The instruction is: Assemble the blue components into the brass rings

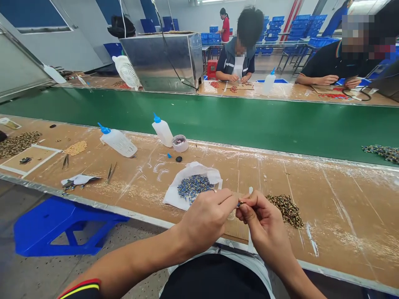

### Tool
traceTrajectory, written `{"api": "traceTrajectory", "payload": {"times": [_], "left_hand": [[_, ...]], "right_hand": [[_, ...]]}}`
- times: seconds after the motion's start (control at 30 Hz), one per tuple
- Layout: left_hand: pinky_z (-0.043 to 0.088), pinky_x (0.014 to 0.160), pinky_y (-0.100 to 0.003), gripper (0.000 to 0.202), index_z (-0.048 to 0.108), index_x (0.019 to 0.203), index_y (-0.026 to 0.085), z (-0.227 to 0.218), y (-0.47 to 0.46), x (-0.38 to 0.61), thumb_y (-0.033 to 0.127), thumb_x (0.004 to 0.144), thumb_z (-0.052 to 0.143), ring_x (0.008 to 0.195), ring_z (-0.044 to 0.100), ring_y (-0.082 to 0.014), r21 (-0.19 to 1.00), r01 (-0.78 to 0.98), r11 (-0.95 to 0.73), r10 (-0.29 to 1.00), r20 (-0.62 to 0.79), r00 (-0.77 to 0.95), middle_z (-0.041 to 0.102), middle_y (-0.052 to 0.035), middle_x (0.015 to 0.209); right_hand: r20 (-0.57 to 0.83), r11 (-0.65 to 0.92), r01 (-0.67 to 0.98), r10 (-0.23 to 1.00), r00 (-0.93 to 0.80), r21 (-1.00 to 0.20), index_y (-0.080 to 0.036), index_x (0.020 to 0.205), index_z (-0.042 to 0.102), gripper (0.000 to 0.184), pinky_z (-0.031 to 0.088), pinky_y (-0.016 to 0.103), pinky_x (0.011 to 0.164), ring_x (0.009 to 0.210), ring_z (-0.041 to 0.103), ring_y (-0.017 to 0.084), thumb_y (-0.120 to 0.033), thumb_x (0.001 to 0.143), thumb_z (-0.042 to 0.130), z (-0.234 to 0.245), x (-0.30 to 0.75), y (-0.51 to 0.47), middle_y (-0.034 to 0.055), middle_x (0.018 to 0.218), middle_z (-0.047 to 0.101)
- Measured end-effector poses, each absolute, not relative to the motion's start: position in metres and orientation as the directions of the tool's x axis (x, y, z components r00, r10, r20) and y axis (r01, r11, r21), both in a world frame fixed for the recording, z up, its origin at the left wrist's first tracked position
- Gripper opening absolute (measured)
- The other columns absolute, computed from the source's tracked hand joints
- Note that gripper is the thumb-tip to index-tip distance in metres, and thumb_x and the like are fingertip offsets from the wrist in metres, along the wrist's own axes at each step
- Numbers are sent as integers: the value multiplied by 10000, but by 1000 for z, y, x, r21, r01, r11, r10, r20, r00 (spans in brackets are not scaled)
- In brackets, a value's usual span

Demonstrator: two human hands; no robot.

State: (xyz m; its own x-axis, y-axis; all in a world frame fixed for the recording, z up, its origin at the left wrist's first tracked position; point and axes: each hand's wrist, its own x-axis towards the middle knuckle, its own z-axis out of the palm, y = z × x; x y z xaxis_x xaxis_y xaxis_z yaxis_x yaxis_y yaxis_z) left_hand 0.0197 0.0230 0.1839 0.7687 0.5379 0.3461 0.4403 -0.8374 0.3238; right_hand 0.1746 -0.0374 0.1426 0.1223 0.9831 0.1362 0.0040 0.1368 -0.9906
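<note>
My left hand and my right hand meet over the near edge of the bench, fingertips pinched together. Between them is a small dark-blue bead-like piece, mostly hidden by the fingers. Just beyond my left hand, a white cloth bears a heap of small blue-and-gold pieces. Right of my right hand lies a pile of tiny black-and-gold pieces. A strip of white tape runs along the cardboard under my hands.
Two squeeze bottles, a nearer one and another, stand beside a small round tub. Tweezers lie to the left. Past the bench runs a green conveyor belt, with co-workers seated opposite. A blue stool is at lower left.
</note>
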Motion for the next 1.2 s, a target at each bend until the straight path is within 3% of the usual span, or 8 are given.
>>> {"api": "traceTrajectory", "payload": {"times": [0.2,0.4,0.53,0.77,0.97,1.2], "left_hand": [[352,536,-281,295,571,772,177,172,29,18,42,932,363,571,469,-157,264,404,-876,478,361,801,537,-3,689],[357,560,-252,231,592,812,156,164,37,13,78,958,430,584,441,-128,442,354,-824,536,409,738,513,7,689],[368,609,-238,185,606,859,161,161,48,8,117,982,474,642,486,-120,557,341,-757,596,376,710,549,10,715],[354,616,-225,255,584,771,171,157,66,0,117,988,461,629,516,-107,646,299,-702,595,301,746,593,20,695],[353,591,-221,299,556,709,176,149,82,1,158,992,463,603,545,-110,625,372,-687,590,180,787,615,22,668],[414,556,-205,302,572,733,199,127,100,-2,204,1004,440,603,610,-125,498,259,-828,435,277,857,642,12,681]], "right_hand": [[76,77,-5,992,98,-997,-191,754,560,291,406,229,611,646,489,114,-373,981,557,134,175,-37,-7,688,539],[4,13,-159,999,54,-987,-182,829,594,261,439,223,574,602,531,107,-413,947,616,141,180,-26,5,669,614],[-15,1,-257,998,64,-966,-174,973,630,313,478,245,604,640,575,121,-475,976,547,136,174,-18,29,729,646],[-43,21,-409,988,145,-912,-161,987,636,425,465,246,566,614,576,119,-569,963,516,119,153,-5,32,708,643],[-58,47,-431,972,226,-901,-166,916,597,442,438,232,534,578,556,114,-602,942,527,103,140,2,16,659,615],[-87,54,-370,931,354,-927,-188,821,536,486,379,206,521,541,500,89,-655,811,670,84,121,8,-18,627,561]]}}
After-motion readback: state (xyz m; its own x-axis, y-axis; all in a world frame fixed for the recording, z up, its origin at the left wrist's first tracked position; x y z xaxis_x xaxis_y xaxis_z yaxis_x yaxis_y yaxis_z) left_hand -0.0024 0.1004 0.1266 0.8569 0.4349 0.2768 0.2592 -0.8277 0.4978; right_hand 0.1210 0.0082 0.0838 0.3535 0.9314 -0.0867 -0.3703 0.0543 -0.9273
